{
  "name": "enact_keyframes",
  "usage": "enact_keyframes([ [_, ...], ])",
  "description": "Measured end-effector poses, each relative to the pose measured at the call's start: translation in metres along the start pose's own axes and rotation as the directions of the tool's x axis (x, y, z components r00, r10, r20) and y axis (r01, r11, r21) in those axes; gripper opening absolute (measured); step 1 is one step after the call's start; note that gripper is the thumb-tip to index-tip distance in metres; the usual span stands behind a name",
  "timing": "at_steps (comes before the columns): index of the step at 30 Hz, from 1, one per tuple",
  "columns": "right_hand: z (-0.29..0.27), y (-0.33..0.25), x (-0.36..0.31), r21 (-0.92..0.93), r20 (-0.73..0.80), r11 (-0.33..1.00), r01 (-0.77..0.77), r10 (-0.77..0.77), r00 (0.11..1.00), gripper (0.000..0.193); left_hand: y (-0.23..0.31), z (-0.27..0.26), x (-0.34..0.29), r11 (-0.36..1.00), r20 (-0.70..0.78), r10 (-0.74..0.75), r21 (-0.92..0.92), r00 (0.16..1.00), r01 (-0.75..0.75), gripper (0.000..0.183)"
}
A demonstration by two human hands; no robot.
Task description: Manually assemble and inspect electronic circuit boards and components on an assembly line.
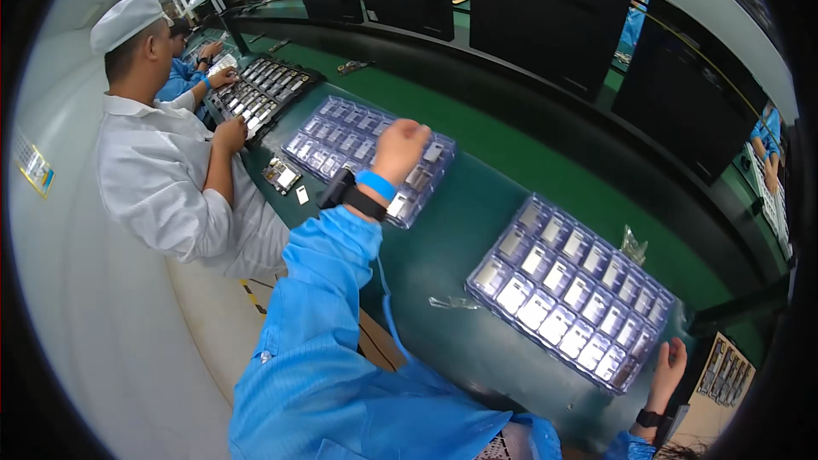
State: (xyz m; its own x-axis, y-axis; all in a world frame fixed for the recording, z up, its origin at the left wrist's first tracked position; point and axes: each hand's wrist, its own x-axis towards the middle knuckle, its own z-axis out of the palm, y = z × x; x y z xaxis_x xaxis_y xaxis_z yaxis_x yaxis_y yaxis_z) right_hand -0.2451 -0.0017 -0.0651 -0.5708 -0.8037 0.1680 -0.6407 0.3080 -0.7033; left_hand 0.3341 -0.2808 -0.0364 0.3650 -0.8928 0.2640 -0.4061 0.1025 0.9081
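Observation:
My left hand [400, 151] is over the right part of a clear plastic tray [429, 181] with many pockets that hold small silvery rectangular parts. Its fingers are curled in, and whatever they might hold is hidden behind the hand. A blue band and a black strap circle that wrist. At the lower right, my right hand [668, 370] hangs beside the near right corner of a second clear tray [511, 311], filled with similar pale, shiny parts. Its fingers are loosely bent and apart, with nothing visible between them.
A person in a white coat [170, 175] works on the left at a black tray [277, 111] of metal parts. A small device assembly [281, 175] and a white piece [302, 194] lie nearby. Clear plastic scraps [453, 302] lie on the green bench. Dark panels [545, 21] stand behind.

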Motion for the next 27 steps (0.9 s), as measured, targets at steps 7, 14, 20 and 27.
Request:
enact_keyframes([
  [7,-0.007,-0.009,0.031,0.072,-0.015,0.997,-0.033,0.035,0.999,0.02,-0.093,-0.067,0.135,0.963,-0.259,-0.182,0.147,0.949,0.225,0.03],
  [14,0.016,-0.08,0.079,0.098,-0.066,0.943,0.319,-0.314,0.947,0.007,-0.117,-0.071,0.23,0.646,-0.164,0.049,0.758,0.985,0.094,0.035],
  [20,0.048,-0.146,0.098,0.065,0.12,0.994,0.089,-0.097,0.988,0.007,-0.213,-0.074,0.338,0.366,-0.102,-0.049,0.924,0.994,0.113,0.046],
  [27,0.048,-0.146,0.104,-0.17,-0.006,0.978,0.121,-0.124,0.992,0.012,-0.187,-0.055,0.345,0.456,-0.015,-0.138,0.886,0.99,0.077,0.069],
])
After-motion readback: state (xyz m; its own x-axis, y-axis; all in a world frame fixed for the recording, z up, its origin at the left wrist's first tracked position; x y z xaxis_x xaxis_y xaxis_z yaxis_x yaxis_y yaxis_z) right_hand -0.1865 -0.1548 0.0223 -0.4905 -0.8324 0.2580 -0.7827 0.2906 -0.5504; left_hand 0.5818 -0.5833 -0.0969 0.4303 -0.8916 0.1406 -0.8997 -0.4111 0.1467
